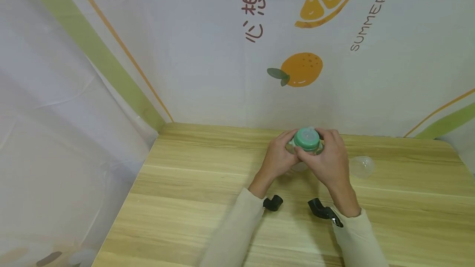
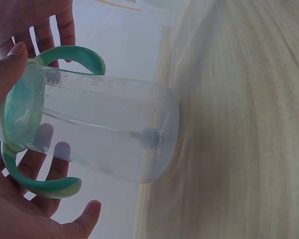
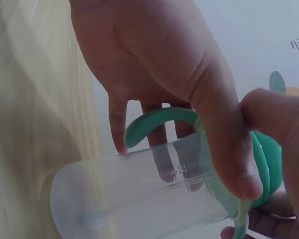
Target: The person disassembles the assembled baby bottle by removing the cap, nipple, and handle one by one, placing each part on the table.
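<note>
Head view: One bottle (image 1: 307, 146) with one green lid (image 1: 307, 136) is at the far part of the one table (image 1: 178, 201), between the left hand (image 1: 281, 155) and the right hand (image 1: 326, 158), both of which hold it near the top. One clear cover (image 1: 361, 167) lies beside the right hand; two black fittings (image 1: 273, 203) (image 1: 320, 210) show at the sleeves.

Left wrist view: The bottle's wall is transparent and no liquid is evident, so it should be light. Two green handles (image 2: 82, 55) (image 2: 55, 188) curve from the collar (image 2: 21, 109), and one straw (image 2: 84, 121) ends in one weight (image 2: 149, 138). Whether the base touches the table cannot be told.

Right wrist view: The right thumb (image 3: 234, 164) presses at the collar, fingers behind the wall; the left hand's digits meet the lid end. The smooth wall is probably stiff, rather slippery, and unlikely to break easily. The collar appears the firmest place to hold, the handles a sound second choice; the straw, presumably soft, offers no hold.
</note>
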### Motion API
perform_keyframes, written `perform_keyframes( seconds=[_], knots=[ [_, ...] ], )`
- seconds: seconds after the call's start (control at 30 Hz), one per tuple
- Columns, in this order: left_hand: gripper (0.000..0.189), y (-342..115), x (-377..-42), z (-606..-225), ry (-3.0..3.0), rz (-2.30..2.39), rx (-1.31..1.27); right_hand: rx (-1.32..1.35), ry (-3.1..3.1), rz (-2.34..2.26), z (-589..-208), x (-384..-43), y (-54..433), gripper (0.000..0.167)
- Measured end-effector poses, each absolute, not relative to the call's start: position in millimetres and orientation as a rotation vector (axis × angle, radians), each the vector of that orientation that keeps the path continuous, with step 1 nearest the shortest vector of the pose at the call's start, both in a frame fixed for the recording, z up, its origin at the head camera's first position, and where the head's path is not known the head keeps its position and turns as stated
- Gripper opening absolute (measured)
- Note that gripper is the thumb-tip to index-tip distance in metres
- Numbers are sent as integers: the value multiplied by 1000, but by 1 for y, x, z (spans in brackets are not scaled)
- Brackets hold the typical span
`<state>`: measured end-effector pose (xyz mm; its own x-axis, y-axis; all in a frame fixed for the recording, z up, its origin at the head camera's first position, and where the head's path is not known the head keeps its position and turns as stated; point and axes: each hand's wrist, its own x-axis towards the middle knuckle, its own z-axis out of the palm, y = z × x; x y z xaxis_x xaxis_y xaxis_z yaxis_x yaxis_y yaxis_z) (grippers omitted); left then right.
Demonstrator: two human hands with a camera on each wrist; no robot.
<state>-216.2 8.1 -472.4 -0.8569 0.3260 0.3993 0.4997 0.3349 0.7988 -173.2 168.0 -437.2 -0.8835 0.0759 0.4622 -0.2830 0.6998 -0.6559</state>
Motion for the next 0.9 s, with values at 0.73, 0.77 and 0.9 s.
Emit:
perform_keyframes(
  seconds=[0.73,0.77,0.9],
  knots=[
    [69,8,-215,-471,-2436,-1533,-750,144,-2381,1022,-435,-171,164,63],
    [68,7,-216,-471,-2435,-1530,-750,152,-2379,1023,-436,-171,164,61],
    [67,8,-216,-471,-2434,-1530,-749,174,-2375,1031,-437,-173,165,56]
  ],
)
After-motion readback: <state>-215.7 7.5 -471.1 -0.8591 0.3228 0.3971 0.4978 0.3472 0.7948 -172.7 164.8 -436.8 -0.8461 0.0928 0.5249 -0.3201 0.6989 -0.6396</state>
